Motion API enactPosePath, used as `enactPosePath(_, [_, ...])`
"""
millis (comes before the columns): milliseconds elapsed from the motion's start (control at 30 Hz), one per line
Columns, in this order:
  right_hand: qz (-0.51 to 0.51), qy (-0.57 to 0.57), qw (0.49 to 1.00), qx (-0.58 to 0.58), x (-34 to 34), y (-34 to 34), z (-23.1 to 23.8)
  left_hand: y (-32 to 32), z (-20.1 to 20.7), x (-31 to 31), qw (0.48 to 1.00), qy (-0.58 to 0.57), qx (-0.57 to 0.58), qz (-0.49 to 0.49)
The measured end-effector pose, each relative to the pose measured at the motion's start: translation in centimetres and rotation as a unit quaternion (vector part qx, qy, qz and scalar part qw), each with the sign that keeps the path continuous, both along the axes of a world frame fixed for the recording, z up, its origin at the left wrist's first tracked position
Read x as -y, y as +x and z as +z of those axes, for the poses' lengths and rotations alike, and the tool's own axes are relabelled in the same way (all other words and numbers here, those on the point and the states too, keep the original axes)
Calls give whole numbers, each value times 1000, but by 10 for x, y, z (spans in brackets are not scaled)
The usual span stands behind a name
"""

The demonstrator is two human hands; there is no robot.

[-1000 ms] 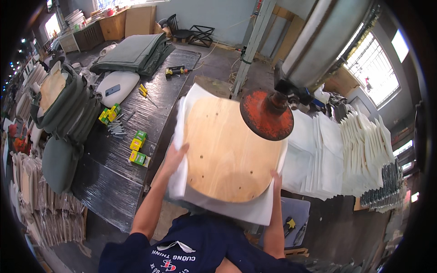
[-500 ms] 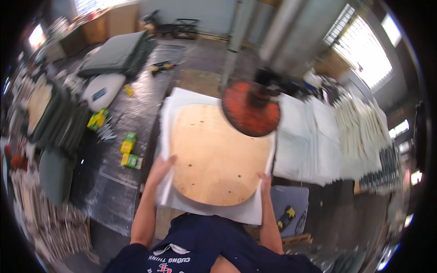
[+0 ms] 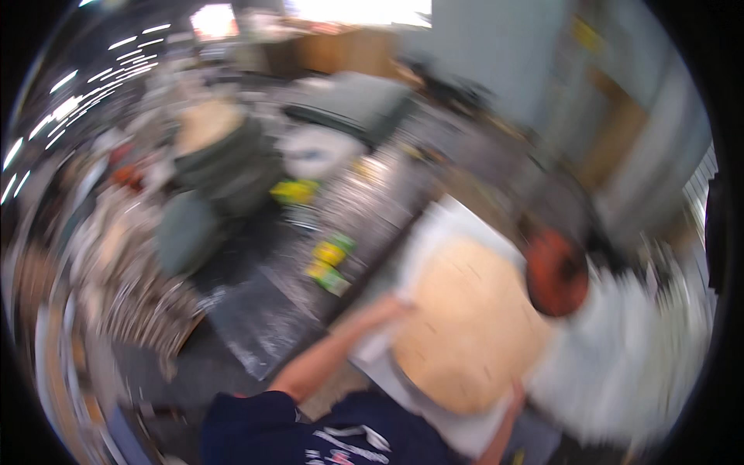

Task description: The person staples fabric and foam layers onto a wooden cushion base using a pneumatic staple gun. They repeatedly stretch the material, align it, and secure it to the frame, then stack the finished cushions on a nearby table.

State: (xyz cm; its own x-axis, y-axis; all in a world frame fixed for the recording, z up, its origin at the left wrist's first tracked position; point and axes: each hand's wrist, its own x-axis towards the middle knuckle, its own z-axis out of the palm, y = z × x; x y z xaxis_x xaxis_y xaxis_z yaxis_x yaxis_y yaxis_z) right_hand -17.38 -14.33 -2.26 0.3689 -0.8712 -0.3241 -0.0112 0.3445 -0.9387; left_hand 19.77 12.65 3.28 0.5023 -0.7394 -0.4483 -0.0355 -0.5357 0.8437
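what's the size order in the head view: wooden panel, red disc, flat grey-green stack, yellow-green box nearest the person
Largest to smallest, as they look:
1. wooden panel
2. flat grey-green stack
3. red disc
4. yellow-green box
Blur softens every outline.

- Flat grey-green stack [image 3: 355, 105] on the shiny dark table [image 3: 263, 318]
- Yellow-and-green boxes [image 3: 330, 253] near the table's edge
- Dark green cushions [image 3: 236, 174] piled at left
- Bright window [image 3: 364, 9] above

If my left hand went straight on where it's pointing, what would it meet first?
Probably the pale wooden panel, right by your left hand, though blur leaves the depth unclear.
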Motion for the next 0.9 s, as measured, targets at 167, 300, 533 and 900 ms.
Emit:
enactPosePath(167, [87,58,994,-14,-31,75,41,-3,13,16,997,24,49,59])
enactPosePath(300, [126,74,989,-35,-36,88,54,-12,74,-28,991,114,71,1])
enactPosePath(533, [156,85,983,-56,-45,80,64,-24,8,-71,997,41,-26,59])
enactPosePath(900, [146,101,981,-78,-62,25,73,-37,15,-56,980,-85,-139,117])
